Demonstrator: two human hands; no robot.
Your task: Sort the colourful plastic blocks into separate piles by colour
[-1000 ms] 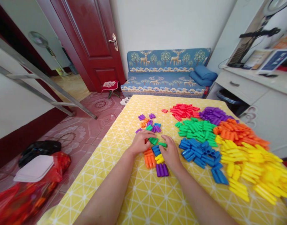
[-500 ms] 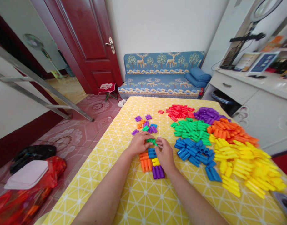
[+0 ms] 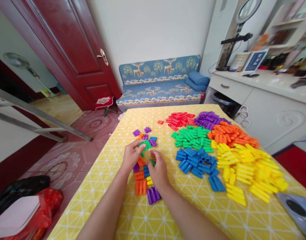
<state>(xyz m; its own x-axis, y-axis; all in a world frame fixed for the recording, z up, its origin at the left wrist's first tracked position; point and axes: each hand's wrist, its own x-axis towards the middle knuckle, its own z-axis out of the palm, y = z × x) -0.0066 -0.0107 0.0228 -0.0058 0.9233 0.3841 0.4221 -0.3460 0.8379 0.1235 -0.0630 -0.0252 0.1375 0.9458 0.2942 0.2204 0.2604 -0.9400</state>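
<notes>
Green pieces (image 3: pixel 147 144) are held pinched in the left hand (image 3: pixel 132 155) and right hand (image 3: pixel 158 169); lettering (image 3: pixel 257 58) on the far-right blue card (image 3: pixel 254 62) seems too blurred to be read.

A yellow tablecloth (image 3: pixel 143 220) netted with white triangles fills the lower frame. Near centre I see a bright green piece (image 3: pixel 147 144); right of centre, a red pile (image 3: pixel 179 120), purple pile (image 3: pixel 208 120), orange pile (image 3: pixel 234 134) and blue pile (image 3: pixel 195 160). Upper centre, tan deer and pale trees pattern the blue sofa (image 3: pixel 153 70); upper left, a deep red door (image 3: pixel 75 50).
</notes>
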